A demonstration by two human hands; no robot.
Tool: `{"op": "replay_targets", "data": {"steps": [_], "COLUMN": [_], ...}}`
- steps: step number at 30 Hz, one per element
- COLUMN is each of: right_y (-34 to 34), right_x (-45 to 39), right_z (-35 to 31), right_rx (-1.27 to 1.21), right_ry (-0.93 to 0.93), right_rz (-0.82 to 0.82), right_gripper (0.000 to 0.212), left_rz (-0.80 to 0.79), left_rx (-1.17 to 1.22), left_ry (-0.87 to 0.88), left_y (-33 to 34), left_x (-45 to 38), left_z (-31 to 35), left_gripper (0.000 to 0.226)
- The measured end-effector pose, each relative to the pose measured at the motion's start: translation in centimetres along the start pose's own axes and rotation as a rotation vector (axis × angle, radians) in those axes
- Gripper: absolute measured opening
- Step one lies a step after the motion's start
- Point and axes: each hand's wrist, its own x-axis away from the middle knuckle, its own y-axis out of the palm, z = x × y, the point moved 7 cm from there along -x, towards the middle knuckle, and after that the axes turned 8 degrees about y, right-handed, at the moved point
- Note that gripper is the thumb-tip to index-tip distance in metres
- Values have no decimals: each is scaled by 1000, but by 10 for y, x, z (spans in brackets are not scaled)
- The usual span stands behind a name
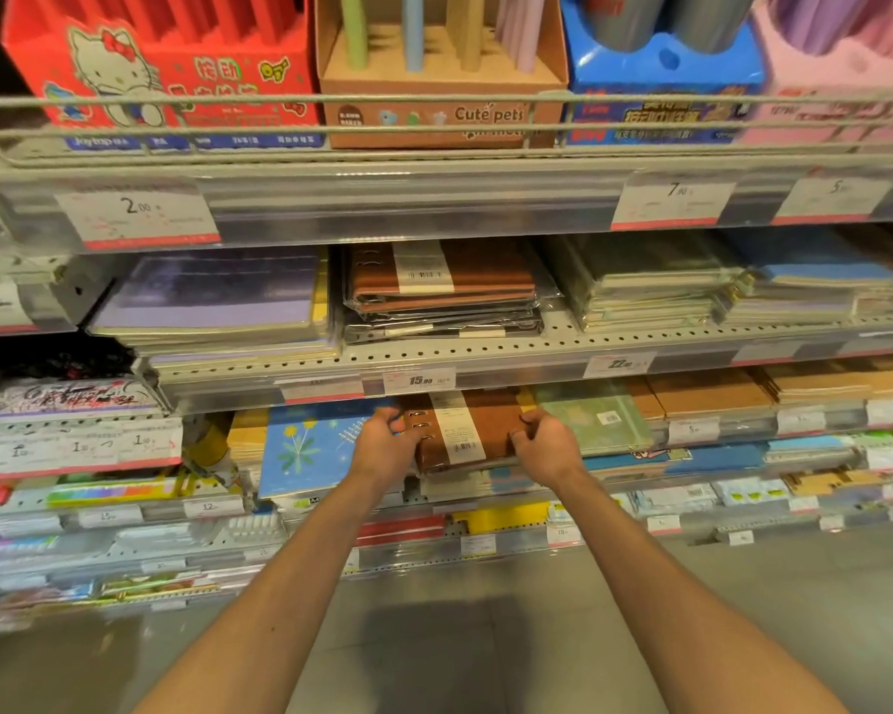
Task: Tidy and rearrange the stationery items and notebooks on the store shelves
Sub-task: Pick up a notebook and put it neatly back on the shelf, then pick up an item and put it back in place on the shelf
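A brown ring-bound notebook (488, 422) wrapped in clear plastic, with a white label band, lies at the front of the third shelf down. My left hand (385, 445) grips its left edge by the metal rings. My right hand (542, 445) grips its right edge. It rests on top of other flat notebooks. On the shelf above sits a stack of matching brown and black ring notebooks (444, 291).
A blue flower-print notebook (305, 448) lies left of the held one and a green one (594, 417) lies right. Purple pads (212, 301) and wrapped stacks (645, 280) fill the middle shelf. Pen display boxes (442, 69) stand behind a wire rail (279, 100) on top. Grey floor is below.
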Motion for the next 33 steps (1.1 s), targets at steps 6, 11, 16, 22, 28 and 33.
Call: {"op": "replay_targets", "data": {"steps": [6, 11, 16, 22, 28, 33], "right_y": [-4, -1, 2, -2, 1, -11], "right_x": [2, 1, 2, 7, 16, 27], "right_z": [2, 5, 7, 15, 26, 37], "right_rx": [-169, -202, -337, -410, -464, -473], "right_ry": [32, 61, 113, 147, 114, 53], "right_rz": [-49, -85, -108, -167, -304, -355], "right_gripper": [37, 35, 17, 56, 26, 18], "left_rz": [-12, -25, -37, -136, -257, -128], "left_rx": [10, -14, 52, 229, 199, 138], "left_ry": [-48, -71, -72, -100, -33, -28], "left_y": [-2, -4, -9, -15, -10, -4], "left_x": [-6, -13, -19, 1, 35, 63], "left_z": [-4, -10, -12, -14, -5, -9], "left_gripper": [51, 45, 30, 24, 30, 21]}}
